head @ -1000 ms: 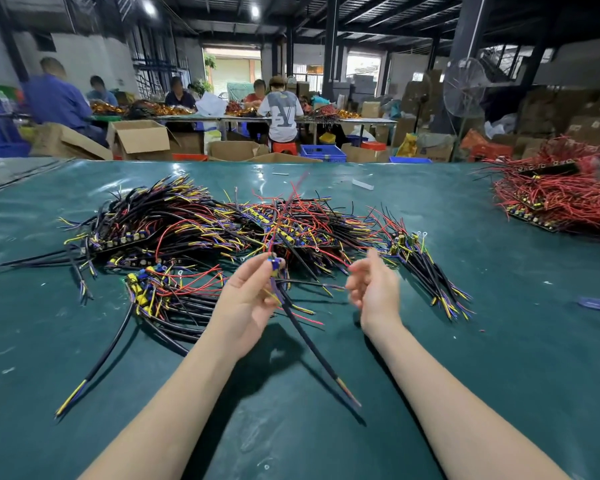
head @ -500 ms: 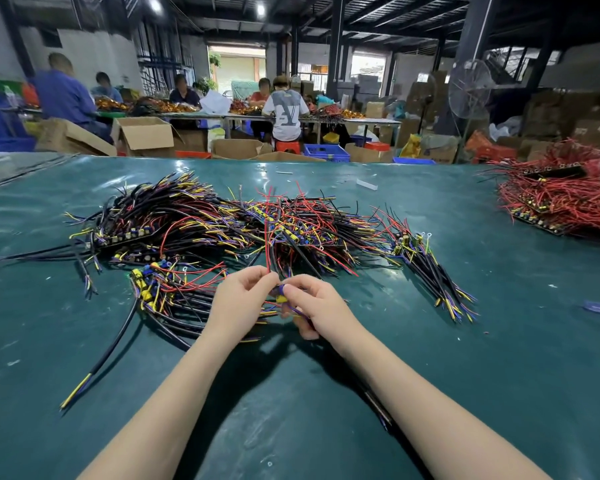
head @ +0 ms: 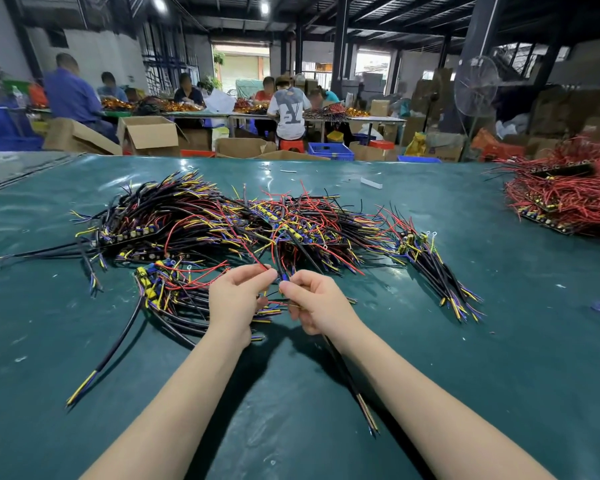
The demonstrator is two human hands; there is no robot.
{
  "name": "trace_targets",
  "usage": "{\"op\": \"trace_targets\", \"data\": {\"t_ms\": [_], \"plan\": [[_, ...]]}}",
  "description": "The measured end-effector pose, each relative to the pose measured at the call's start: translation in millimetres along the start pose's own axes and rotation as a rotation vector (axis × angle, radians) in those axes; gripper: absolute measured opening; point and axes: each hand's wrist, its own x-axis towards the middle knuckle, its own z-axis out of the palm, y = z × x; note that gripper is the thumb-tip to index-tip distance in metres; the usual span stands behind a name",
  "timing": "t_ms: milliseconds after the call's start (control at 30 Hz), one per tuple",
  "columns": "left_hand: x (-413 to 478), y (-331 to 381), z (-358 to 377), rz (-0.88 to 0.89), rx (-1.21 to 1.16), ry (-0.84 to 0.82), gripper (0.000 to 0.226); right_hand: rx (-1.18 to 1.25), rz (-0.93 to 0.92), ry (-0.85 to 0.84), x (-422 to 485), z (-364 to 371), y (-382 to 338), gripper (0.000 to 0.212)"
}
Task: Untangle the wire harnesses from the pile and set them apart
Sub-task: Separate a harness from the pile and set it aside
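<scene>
hands together: left hand (head: 238, 297) and right hand (head: 317, 299) pinch one thin sheathed harness (head: 347, 372) beside tangled pile (head: 222, 223).

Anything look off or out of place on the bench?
Nothing damaged or spilled. The wire harness pile is tangled, as expected. Strays: a white scrap lies on the green mat beyond the pile, and one long black cable trails out toward the near left. Left hand and right hand pinch one harness.

You're in a factory workshop: steel beams (head: 395, 15) across the top, workers (head: 288, 109) at benches upper centre, cartons (head: 149, 133) below them, wire piles (head: 222, 223) on your green table (head: 499, 341).
</scene>
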Motion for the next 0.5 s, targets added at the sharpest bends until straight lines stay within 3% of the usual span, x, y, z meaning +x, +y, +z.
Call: {"op": "trace_targets", "data": {"t_ms": [300,500], "plan": [[3,11,-4,0.001,-0.081,0.107,0.016,0.042,0.041,-0.127,-2,-2,-3,0.027],[1,13,-9,0.050,-0.070,-0.022,0.013,0.087,0.084,-0.125,-4,-8,2,0.027]]}}
